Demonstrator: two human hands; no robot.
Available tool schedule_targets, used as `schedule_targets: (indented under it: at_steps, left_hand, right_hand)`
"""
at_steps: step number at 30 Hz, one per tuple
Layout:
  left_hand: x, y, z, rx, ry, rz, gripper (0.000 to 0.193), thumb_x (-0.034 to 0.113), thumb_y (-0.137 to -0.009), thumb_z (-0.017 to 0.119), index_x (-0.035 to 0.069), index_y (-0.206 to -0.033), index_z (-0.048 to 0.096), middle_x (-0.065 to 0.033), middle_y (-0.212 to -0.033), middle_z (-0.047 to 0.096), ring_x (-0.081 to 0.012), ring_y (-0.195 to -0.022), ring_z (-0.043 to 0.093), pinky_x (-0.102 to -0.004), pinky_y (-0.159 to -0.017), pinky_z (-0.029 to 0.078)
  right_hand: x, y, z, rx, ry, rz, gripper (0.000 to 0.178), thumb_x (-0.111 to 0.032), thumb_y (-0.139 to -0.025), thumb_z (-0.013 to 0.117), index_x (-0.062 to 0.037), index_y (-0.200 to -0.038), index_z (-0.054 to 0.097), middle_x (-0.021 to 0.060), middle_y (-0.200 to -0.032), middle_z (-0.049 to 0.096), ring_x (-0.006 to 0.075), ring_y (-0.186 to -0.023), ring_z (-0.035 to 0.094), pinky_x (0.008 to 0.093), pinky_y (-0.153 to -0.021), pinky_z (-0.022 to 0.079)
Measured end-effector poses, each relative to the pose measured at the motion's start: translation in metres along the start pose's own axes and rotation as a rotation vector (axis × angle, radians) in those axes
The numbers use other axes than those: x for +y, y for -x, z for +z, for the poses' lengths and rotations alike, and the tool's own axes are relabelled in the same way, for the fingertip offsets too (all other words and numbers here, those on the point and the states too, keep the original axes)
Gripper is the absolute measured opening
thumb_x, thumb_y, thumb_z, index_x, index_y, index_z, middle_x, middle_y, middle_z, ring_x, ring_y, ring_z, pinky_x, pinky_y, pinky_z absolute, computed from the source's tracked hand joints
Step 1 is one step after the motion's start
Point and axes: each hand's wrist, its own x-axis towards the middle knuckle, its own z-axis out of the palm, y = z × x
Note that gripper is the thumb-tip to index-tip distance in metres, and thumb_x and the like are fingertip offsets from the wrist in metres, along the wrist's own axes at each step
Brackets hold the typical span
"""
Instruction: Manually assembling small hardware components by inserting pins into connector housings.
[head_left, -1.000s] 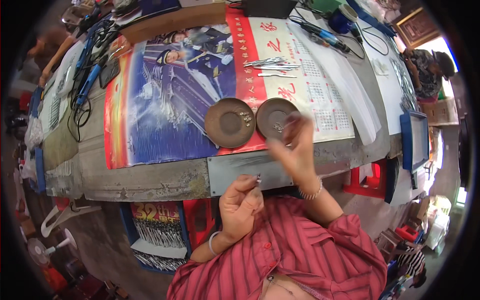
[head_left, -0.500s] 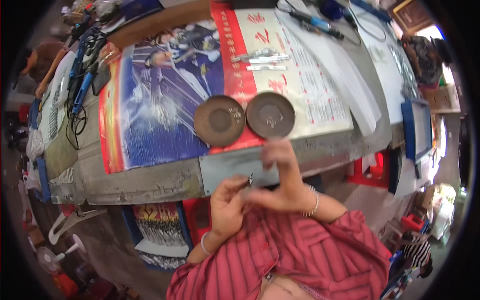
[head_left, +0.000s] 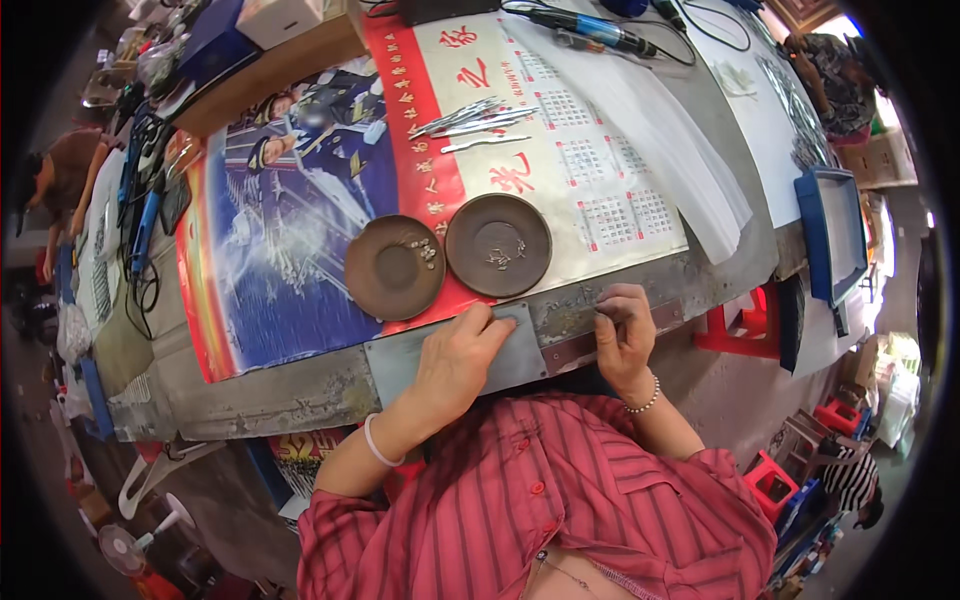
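Pressed flat, our left hand [head_left: 455, 355] pins the grey metal plate [head_left: 500, 355] at the bench edge [head_left: 300, 395]; our right hand [head_left: 622, 335] pinches something unidentifiable beside it. We advise firm pressure, below 2 brown dishes [head_left: 497, 244].

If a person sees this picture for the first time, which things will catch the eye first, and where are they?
Two round brown dishes sit side by side on a bright red and blue poster covering the bench, each with small metal bits inside. At the near edge, the left hand presses on a grey metal plate and the right hand rests beside it. A bundle of thin metal tools lies farther back.
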Motion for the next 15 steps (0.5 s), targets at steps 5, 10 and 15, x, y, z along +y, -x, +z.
schedule_targets:
  at_steps: [5, 10, 15]
  left_hand:
    - [-0.009, 0.003, -0.013, -0.105, -0.116, 0.099, 0.025, 0.007, -0.079, 0.058, 0.006, -0.104, 0.062, -0.0111, -0.088, 0.051, -0.0278, -0.079, 0.061, -0.0388, -0.061, 0.048]
    - [-0.016, 0.029, -0.035, -0.197, -0.141, -0.033, 0.03, 0.004, -0.079, 0.056, 0.006, -0.108, 0.061, -0.012, -0.087, 0.051, -0.0296, -0.079, 0.06, -0.0405, -0.062, 0.048]
    - [0.0, 0.015, -0.013, -0.047, -0.053, 0.021, 0.029, 0.003, -0.079, 0.054, 0.007, -0.108, 0.06, -0.0129, -0.088, 0.051, -0.0311, -0.079, 0.06, -0.0422, -0.061, 0.049]
  right_hand:
    - [0.003, 0.004, 0.004, 0.015, -0.049, -0.009, 0.011, -0.006, -0.086, 0.062, -0.0005, -0.092, 0.055, 0.0147, -0.089, 0.058, 0.0257, -0.076, 0.057, 0.0315, -0.068, 0.048]
    - [0.005, 0.0, 0.0, -0.009, -0.072, 0.011, 0.01, -0.006, -0.087, 0.062, -0.0001, -0.091, 0.055, 0.0148, -0.087, 0.058, 0.0259, -0.075, 0.057, 0.0315, -0.067, 0.048]
    - [0.001, -0.001, 0.002, -0.04, -0.083, -0.015, 0.008, -0.006, -0.087, 0.061, 0.0002, -0.089, 0.056, 0.0156, -0.086, 0.058, 0.0267, -0.074, 0.058, 0.0319, -0.066, 0.048]
